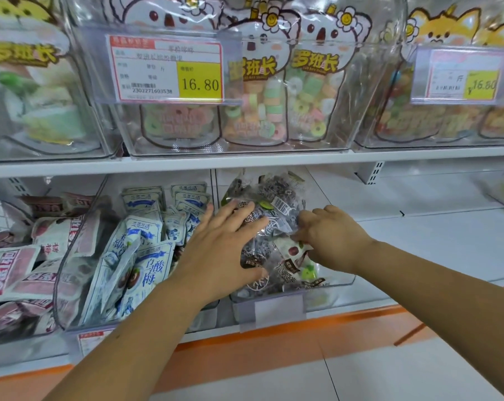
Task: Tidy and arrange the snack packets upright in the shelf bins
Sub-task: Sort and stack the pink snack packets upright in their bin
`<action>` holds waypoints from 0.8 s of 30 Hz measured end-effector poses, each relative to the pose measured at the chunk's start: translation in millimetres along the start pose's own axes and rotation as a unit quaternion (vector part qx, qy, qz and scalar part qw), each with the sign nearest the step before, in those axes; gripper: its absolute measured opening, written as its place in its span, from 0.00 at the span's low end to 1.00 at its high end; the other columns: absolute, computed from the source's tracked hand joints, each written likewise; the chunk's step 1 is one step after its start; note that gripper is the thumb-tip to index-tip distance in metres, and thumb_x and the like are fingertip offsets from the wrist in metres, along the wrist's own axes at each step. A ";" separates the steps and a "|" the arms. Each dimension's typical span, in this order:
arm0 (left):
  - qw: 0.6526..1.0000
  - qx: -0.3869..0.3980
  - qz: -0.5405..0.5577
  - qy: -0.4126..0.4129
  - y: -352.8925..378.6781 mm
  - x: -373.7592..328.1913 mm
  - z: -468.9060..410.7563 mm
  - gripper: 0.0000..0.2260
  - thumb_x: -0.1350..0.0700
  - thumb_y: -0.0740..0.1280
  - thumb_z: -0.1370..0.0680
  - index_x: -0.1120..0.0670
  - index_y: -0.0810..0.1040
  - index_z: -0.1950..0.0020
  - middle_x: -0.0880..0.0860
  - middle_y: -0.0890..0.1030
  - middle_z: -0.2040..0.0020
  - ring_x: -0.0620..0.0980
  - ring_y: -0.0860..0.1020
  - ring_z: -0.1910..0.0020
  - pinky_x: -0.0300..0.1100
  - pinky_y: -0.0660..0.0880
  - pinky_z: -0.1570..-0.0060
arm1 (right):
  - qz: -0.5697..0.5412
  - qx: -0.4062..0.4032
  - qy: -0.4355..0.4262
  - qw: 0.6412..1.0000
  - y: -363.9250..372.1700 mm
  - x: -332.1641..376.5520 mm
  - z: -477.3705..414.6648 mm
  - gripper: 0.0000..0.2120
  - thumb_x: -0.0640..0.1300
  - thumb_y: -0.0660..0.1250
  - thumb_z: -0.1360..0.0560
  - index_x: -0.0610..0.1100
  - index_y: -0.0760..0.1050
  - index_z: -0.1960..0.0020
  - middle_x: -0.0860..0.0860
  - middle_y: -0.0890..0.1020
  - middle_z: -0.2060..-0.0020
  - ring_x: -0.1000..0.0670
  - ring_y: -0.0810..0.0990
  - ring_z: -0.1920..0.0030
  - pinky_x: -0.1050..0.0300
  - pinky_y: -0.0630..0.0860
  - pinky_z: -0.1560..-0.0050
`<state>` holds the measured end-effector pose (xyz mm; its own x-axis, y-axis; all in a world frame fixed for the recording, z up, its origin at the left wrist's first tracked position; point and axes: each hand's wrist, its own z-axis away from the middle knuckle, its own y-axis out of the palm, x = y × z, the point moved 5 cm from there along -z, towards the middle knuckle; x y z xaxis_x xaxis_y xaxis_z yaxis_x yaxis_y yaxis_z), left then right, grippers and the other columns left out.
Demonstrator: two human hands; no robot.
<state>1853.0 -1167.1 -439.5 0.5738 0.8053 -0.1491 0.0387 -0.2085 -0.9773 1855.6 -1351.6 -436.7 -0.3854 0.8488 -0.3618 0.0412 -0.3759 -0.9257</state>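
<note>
The left hand, fingers straight, is bracing the packets from 9 o'clock in the 6 o'clock bin, while the right hand is pinching one at 3 o'clock, likely to stand it.

Price label marked 16.80, above the left hand; orange plinth below it; shelf bracket above the right hand.
</note>
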 end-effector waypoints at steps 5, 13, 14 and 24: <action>1.000 -0.002 0.016 -0.001 -2.8 -1.7 3.3 0.39 0.32 0.65 0.27 0.36 0.47 0.22 0.41 0.42 0.20 0.44 0.39 0.22 0.49 0.34 0.24 | -0.039 -0.091 0.005 0.995 -1.3 -6.9 18.4 0.16 0.39 0.75 0.35 0.51 0.83 0.49 0.51 0.81 0.57 0.47 0.81 0.62 0.58 0.75 0.59; 1.000 -0.008 0.012 -0.004 -5.9 -13.0 6.4 0.40 0.24 0.59 0.32 0.36 0.55 0.23 0.41 0.48 0.20 0.44 0.41 0.21 0.58 0.32 0.26 | -0.272 -0.178 0.066 0.943 -39.8 -18.1 43.6 0.08 0.43 0.65 0.22 0.51 0.78 0.45 0.61 0.79 0.61 0.51 0.79 0.58 0.57 0.71 0.60; 0.999 -0.023 0.038 -0.001 -8.7 -16.8 6.7 0.38 0.23 0.59 0.32 0.36 0.60 0.25 0.40 0.51 0.20 0.43 0.43 0.21 0.57 0.32 0.26 | -0.332 -0.181 0.075 0.923 -41.2 -17.5 44.9 0.08 0.43 0.65 0.22 0.53 0.78 0.47 0.64 0.77 0.64 0.52 0.77 0.60 0.57 0.71 0.60; 0.937 -0.146 0.291 -0.125 -25.3 0.8 12.5 0.07 0.51 0.67 0.21 0.48 0.70 0.55 0.46 0.79 0.61 0.47 0.78 0.66 0.47 0.75 0.68 | -0.147 -0.011 -0.013 0.989 -22.6 -18.0 32.0 0.04 0.51 0.67 0.25 0.55 0.81 0.52 0.58 0.82 0.53 0.54 0.74 0.45 0.55 0.68 0.44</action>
<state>1842.3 -1154.2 -416.8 0.3584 0.6056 -0.7105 0.0216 -0.7662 -0.6422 1832.1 -1370.2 -405.8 -0.4074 0.9102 -0.0744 -0.0552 -0.1059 -0.9928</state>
